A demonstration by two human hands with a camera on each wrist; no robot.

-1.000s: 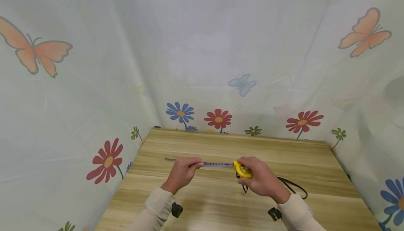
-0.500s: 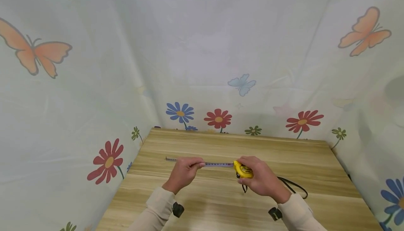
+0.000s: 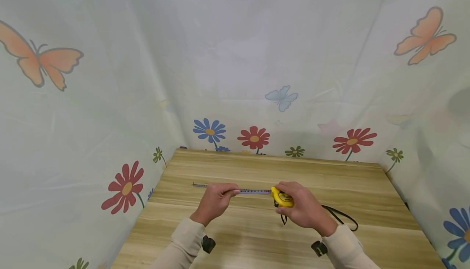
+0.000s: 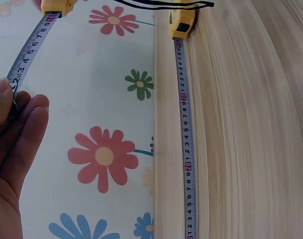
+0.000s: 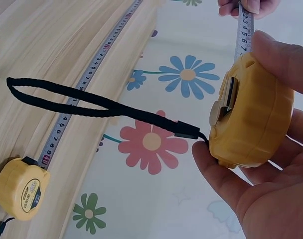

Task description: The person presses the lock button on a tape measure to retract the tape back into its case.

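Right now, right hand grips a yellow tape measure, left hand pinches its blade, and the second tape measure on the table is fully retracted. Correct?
No: the second tape measure has its long blade out along the table; see the left wrist view. The rest stands: right hand grips a yellow tape measure, left hand pinches its blade.

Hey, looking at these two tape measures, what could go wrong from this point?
Snap-back: the left hand pinches the raised blade near its end; a slip could let it whip back toward the right hand, which grips the raised casing.
Bump: a second tape measure lies on the table with its blade out, so lowering the raised casing might knock it askew.
Snag: the black strap on the raised casing forms a loose loop and could catch on something.
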